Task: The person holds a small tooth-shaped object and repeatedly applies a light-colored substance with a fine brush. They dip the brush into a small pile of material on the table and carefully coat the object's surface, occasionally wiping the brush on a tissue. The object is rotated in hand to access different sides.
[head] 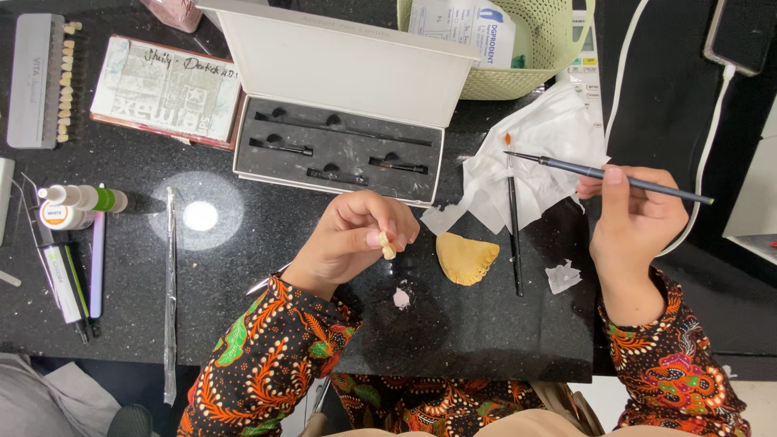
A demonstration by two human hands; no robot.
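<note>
My left hand (348, 236) pinches a small cream tooth-shaped piece (388, 245) between thumb and fingers, just above the black counter (243, 243). My right hand (635, 218) holds a thin dark brush (607, 173) almost level, its tip pointing left over a crumpled white tissue (538, 150). A second black brush with an orange tip (513, 218) lies on the tissue and counter between my hands. A yellow half-round sponge (466, 257) sits to the right of the tooth piece.
An open white case with brushes in black foam (340, 150) stands behind my left hand. A green basket (518, 57) is at the back, a tooth shade guide (48, 77) at far left. Bottles (77, 206), pens, a metal tool (170, 275) lie left.
</note>
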